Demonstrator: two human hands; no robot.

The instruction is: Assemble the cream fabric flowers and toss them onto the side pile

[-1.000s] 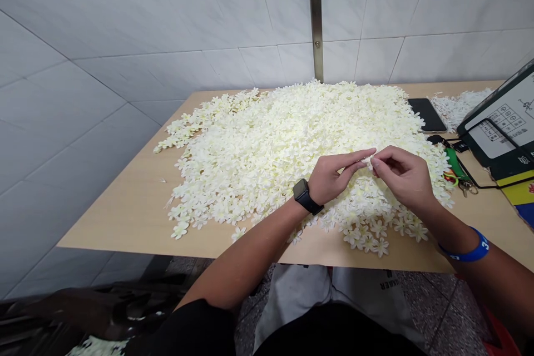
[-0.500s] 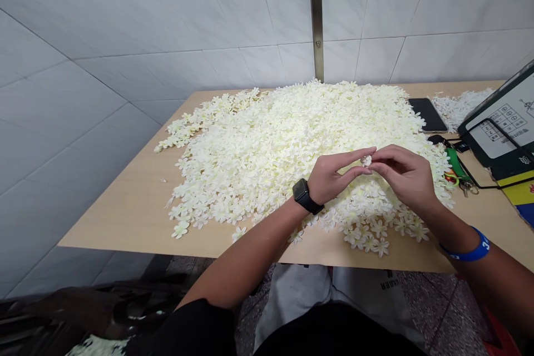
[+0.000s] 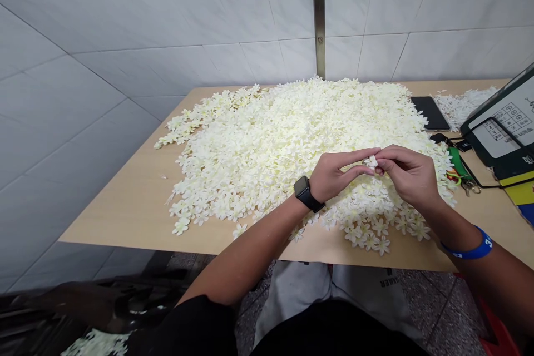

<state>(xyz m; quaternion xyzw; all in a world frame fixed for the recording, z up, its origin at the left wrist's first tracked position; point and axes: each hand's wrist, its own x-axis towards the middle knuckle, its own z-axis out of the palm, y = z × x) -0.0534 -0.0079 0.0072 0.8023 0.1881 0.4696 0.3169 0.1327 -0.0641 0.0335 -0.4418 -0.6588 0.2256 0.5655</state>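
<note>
A small white flower (image 3: pixel 370 162) is pinched between the fingertips of both hands, partly hidden by them. My left hand (image 3: pixel 340 171), with a black watch on its wrist, grips it from the left between thumb and fingers. From the right, the thumb and fingers of my right hand (image 3: pixel 411 172) close on the same flower. Beneath both hands spreads a wide heap of white and pale yellow artificial-looking flowers (image 3: pixel 267 139). A few single flowers lie loose near the table's front edge.
The wooden table (image 3: pixel 125 206) stands against a tiled wall. To the right are a phone (image 3: pixel 429 113), a pile of thin white pieces (image 3: pixel 463 104), keys (image 3: pixel 471 186) with a green item, and a dark box (image 3: pixel 504 117) with a cable. More white flowers (image 3: pixel 98 343) lie low at the left.
More of the flower's petals show between my fingertips than before. My right hand has shifted slightly right, and the view has tilted a little.
</note>
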